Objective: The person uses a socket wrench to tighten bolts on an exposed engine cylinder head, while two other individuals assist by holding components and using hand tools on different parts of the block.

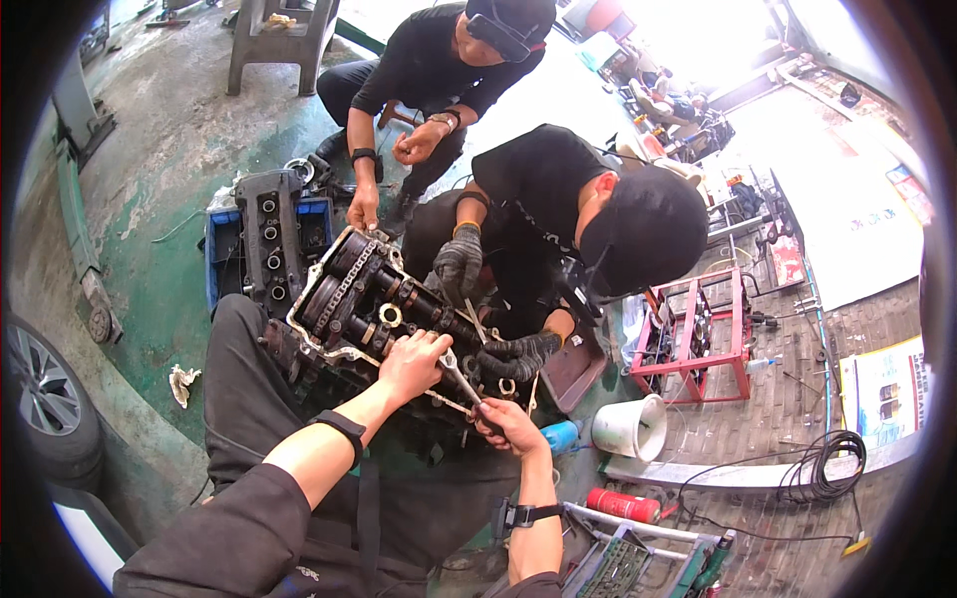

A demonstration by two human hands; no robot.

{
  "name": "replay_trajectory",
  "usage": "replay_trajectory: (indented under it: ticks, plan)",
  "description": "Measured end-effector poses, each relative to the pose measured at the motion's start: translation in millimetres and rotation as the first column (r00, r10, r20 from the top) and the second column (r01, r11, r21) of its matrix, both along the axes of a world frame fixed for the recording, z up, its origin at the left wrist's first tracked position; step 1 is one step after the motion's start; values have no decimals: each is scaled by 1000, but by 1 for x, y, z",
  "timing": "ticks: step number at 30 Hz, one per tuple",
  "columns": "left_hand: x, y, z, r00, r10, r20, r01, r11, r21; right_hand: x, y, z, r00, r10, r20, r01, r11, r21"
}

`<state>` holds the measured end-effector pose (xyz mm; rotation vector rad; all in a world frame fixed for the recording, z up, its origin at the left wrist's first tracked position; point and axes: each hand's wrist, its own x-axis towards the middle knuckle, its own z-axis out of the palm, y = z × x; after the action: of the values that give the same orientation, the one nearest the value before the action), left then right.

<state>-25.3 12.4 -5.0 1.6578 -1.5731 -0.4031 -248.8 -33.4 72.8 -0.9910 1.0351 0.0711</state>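
Note:
A greasy engine (334,309) with its cam chain and camshafts exposed sits in front of me. Over its near side lies a ratchet wrench (463,383). My right hand (508,429) is wrapped round the handle's lower end. Curled at the wrench's head is my left hand (413,367), closed, with its fingertips partly hidden. Across the engine, a co-worker's gloved hands (518,357) hold a slim metal tool (477,321) near the right end. A second co-worker's bare hand (363,207) touches the engine's far left corner.
A valve cover (269,239) rests on a blue crate (221,261) at left. To the right stand a brown tray (578,369), a white bucket (630,429) and a red metal frame (698,339). A red extinguisher (623,504) lies near a tool cart (623,563). A wheel (50,389) is at far left.

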Motion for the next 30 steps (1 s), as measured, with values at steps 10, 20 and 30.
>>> replay_trajectory:
  ticks: [10,20,30]
  plan:
    - [2,-2,1,1000,-5,28,5,1000,-4,12,42,-15,953,-299,56,301,954,-15]
    - [0,-1,0,999,25,21,-24,999,-37,27,55,-14,937,-343,-70,308,903,-299]
    - [1,0,-1,998,47,29,-45,997,-60,30,10,8,852,-257,-456,-457,59,-887]
